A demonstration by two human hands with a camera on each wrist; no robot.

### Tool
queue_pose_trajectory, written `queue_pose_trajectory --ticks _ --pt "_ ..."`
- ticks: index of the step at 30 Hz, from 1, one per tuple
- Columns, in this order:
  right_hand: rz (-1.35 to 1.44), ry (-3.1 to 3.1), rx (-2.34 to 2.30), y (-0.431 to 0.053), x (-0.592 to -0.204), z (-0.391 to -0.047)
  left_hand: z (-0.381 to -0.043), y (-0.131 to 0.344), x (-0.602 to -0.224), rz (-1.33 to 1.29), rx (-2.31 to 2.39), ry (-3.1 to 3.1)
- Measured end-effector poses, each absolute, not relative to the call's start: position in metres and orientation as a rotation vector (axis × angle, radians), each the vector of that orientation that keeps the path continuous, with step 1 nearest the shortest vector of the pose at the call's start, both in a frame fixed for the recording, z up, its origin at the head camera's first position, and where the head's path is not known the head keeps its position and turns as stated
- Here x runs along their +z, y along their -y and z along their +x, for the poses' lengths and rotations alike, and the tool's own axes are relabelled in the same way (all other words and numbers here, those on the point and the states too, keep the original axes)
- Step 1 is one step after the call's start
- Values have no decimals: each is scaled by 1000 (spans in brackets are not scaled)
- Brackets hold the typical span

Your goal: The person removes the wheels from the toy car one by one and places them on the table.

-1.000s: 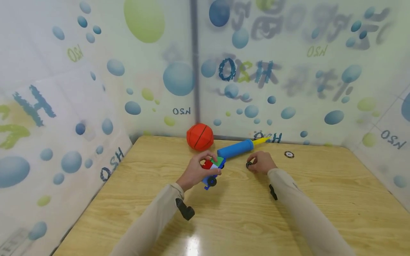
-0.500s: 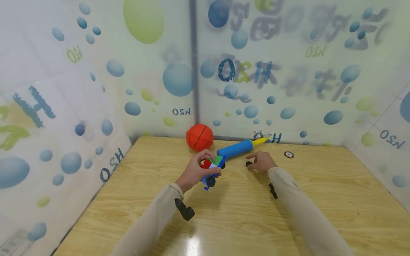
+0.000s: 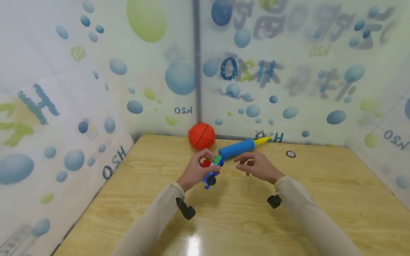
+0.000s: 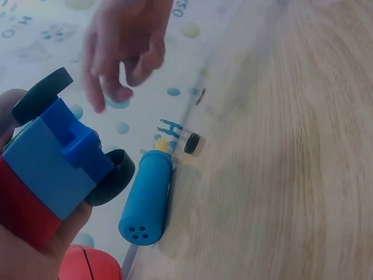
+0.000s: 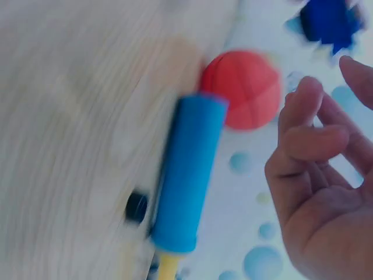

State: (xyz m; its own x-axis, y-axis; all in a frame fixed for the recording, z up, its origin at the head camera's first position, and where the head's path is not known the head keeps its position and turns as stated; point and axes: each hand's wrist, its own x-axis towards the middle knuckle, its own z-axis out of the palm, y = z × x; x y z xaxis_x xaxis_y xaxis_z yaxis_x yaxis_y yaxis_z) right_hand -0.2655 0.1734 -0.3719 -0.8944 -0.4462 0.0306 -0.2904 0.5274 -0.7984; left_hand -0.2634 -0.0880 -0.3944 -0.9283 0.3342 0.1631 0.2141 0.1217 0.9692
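We seem to have the toy car (image 4: pixel 49 166) secured, our left hand (image 3: pixel 193 173) gripping it this side of the blue pump (image 3: pixel 237 148); our right hand (image 3: pixel 261 166), fingers apart, holds nothing. The black disc (image 4: pixel 192 143) beside the pump seems left.

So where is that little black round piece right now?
In the left wrist view, the little black round piece lies on the wooden table, just right of the yellow nozzle on the blue pump.
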Motion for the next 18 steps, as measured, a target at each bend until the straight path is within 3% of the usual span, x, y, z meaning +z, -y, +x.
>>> queue_pose_trajectory --ticks 18 --pt "-888 -2430 -1611 -127 -379 -222 -256 76 -385 561 1960 -2395"
